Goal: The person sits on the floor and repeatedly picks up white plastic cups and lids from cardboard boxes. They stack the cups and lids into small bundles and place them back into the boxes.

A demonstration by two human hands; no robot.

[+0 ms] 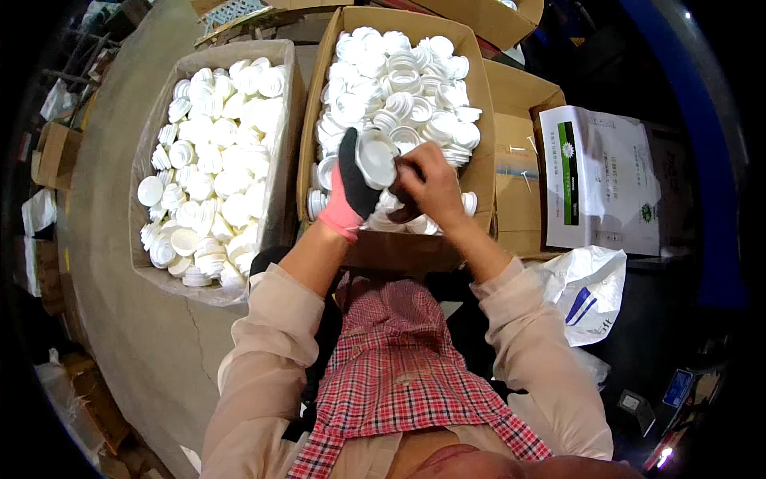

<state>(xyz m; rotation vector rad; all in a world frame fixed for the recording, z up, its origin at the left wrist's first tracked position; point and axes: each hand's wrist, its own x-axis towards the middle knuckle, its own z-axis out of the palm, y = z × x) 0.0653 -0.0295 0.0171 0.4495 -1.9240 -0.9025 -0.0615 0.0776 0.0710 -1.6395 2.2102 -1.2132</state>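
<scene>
My left hand (349,194), in a pink and black glove, grips a round white plastic cap (375,158) by its edge, its hollow side partly showing. Close against the cap's right side is my bare right hand (437,188), its fingers curled inward. Dark shadow hides the fingertips and whatever they may hold. Both hands are over the near part of an open cardboard box (484,120) filled with loose white caps (403,80). To the left stands another box lined with clear plastic (294,104), heaped with similar white and cream caps (211,160).
Right of the middle box lies an open carton (515,112) with several thin white pieces (525,177) on it. A white printed carton (606,184) sits beside that, with a white plastic bag (594,291) nearer me. Further cardboard boxes (57,156) line the far left.
</scene>
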